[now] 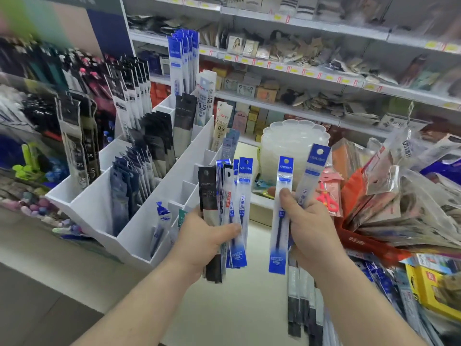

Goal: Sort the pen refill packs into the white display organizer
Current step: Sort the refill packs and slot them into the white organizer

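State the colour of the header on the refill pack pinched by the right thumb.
Blue, on the refill pack in the right hand; head view.

Organizer (pixel 99 208) at left of frame on the desk (pixel 237 308), refill packs (pixel 129 196) upright in its compartments. Shelves (pixel 299 71) across the upper right. Round container (pixel 294 146) at centre, behind both hands. Heap of packets (pixel 411 208) at right.

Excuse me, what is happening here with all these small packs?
A person is sorting pen refill packs. The left hand grips a mixed bundle of packs, and the right hand holds two blue packs. The white display organizer stands to the left, with several compartments partly filled.
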Available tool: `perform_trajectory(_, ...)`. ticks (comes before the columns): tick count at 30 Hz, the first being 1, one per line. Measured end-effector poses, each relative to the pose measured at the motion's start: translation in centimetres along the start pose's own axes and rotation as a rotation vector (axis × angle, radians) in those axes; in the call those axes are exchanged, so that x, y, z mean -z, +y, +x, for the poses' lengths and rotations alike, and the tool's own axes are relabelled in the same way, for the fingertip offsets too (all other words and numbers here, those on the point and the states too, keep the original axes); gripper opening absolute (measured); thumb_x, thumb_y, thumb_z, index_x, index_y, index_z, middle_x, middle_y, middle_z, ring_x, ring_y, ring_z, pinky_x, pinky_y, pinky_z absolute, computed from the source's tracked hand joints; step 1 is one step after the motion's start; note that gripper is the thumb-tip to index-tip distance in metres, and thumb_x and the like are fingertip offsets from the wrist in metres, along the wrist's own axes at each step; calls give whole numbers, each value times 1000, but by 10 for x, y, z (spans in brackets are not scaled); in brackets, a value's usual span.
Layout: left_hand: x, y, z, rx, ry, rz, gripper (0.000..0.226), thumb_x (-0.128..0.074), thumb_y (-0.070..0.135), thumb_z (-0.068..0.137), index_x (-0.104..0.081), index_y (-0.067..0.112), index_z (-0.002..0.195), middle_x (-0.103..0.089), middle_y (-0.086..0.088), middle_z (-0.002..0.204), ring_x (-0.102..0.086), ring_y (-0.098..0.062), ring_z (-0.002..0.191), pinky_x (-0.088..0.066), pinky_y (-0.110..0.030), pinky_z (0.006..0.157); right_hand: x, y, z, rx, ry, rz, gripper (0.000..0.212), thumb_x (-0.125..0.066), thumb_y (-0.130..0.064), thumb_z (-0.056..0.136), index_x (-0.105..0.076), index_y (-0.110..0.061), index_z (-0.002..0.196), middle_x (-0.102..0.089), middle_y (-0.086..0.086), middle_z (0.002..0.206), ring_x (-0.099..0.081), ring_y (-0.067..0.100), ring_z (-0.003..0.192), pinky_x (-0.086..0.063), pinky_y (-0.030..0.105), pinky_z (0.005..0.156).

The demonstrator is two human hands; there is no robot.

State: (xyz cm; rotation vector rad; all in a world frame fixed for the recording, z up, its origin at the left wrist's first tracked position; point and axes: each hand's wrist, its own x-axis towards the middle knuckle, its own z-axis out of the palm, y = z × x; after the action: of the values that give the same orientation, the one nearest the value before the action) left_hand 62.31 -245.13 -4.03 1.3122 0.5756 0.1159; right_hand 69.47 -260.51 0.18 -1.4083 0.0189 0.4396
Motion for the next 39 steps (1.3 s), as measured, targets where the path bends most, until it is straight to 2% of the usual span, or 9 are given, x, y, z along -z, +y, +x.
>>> perform_trajectory(6, 0, 9, 0, -45, -113, -54, 31, -72, -10, 81, -67, 9, 106, -77, -13, 95, -74, -34, 90, -61, -47, 79, -29, 9, 1, 175, -34, -123, 16, -67, -14, 90, -70, -17, 106, -76, 13, 93, -75, 24, 86, -62, 42, 75)
perform_trajectory(10, 3, 10, 0, -42, -185, -141, 30, -70, -6, 80, -68, 12, 103, -76, -15, 98, -74, -34, 91, -62, -46, 79, -38, 18, 4, 241, 112, -190, 15, -80, -20, 82, -67, -27, 79, -72, 19, 96, -73, 31, 92, -57, 56, 86)
perform_trajectory(12, 4, 8, -1, -59, -209, -153, 32, -73, 3, 72, -68, 14, 102, -77, -13, 97, -74, -31, 90, -62, -44, 78, -41, 19, 4, 238, 147, -175, 15, -80, -18, 82, -66, -21, 88, -70, 26, 89, -73, 34, 84, -58, 57, 83)
perform_trajectory(15, 3, 5, -2, -61, -222, -93, 36, -75, 2, 74, -68, 11, 108, -77, -13, 98, -74, -32, 92, -61, -44, 78, -48, 23, 3, 216, 159, -139, 24, -76, -18, 84, -64, -12, 104, -68, 29, 89, -73, 34, 79, -61, 52, 74)
perform_trajectory(17, 4, 3, -1, -54, -189, -48, 32, -74, -5, 79, -68, 10, 107, -77, -12, 97, -75, -31, 91, -60, -46, 80, -50, 21, 1, 174, 129, -137, 19, -68, -29, 91, -62, -16, 103, -71, 18, 87, -73, 25, 74, -61, 36, 62)
perform_trajectory(21, 12, 8, -1, -37, -123, -11, 34, -77, 1, 80, -65, 11, 110, -77, -7, 97, -75, -26, 89, -60, -48, 80, -34, 10, 3, 44, 153, -78, 18, -42, -28, 105, -49, -15, 94, -49, 7, 71, -48, 17, 55, -38, 28, 45)
perform_trajectory(26, 15, 12, -2, -76, -89, -15, 31, -77, 1, 81, -64, 15, 106, -78, -4, 94, -76, -23, 86, -62, -40, 72, -31, 0, -9, -44, 17, 40, 16, -52, -17, 102, -57, -10, 90, -66, 12, 75, -67, 25, 72, -59, 43, 71)
perform_trajectory(34, 7, 13, -8, -106, -133, -59, 33, -74, 1, 81, -67, 13, 112, -77, -9, 100, -74, -29, 94, -61, -44, 80, -48, 9, -9, -56, -7, 38, 19, -61, -18, 97, -52, -10, 82, -62, 20, 93, -62, 35, 85, -53, 62, 88)
perform_trajectory(39, 7, 18, -14, -111, -193, -194, 45, -71, 17, 70, -66, 12, 114, -76, -12, 103, -74, -30, 95, -62, -38, 75, -50, 9, -13, 54, -4, -1, 10, -64, -16, 94, -57, -12, 90, -64, 12, 88, -65, 30, 84, -57, 48, 81)
